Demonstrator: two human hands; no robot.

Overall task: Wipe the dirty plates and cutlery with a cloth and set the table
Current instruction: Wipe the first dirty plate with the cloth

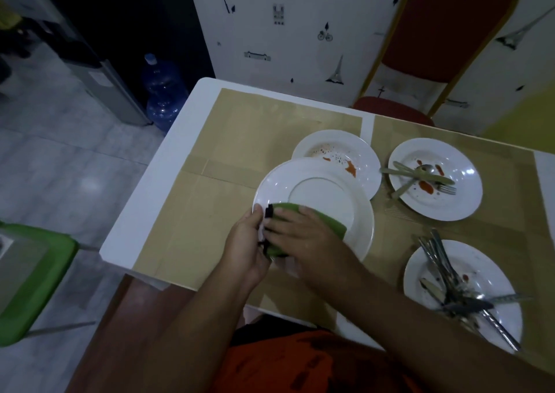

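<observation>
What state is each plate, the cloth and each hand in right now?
held plate: held above the table, facing side shows no stains
green cloth: pressed on the held plate
left hand: grips the held plate's rim
right hand: presses the green cloth
back plate: red stains, no cutlery
far right plate: red stains, cutlery on it
near right plate: few specks, cutlery piled on it

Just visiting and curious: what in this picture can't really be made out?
Head view only.
1. Held plate: its near part is covered by the green cloth, the right hand and the left hand.
2. Stained plate: its near edge is hidden behind the held plate.
3. Cutlery pile on the nearest right plate: blurred and overlapping, uncountable.
</observation>
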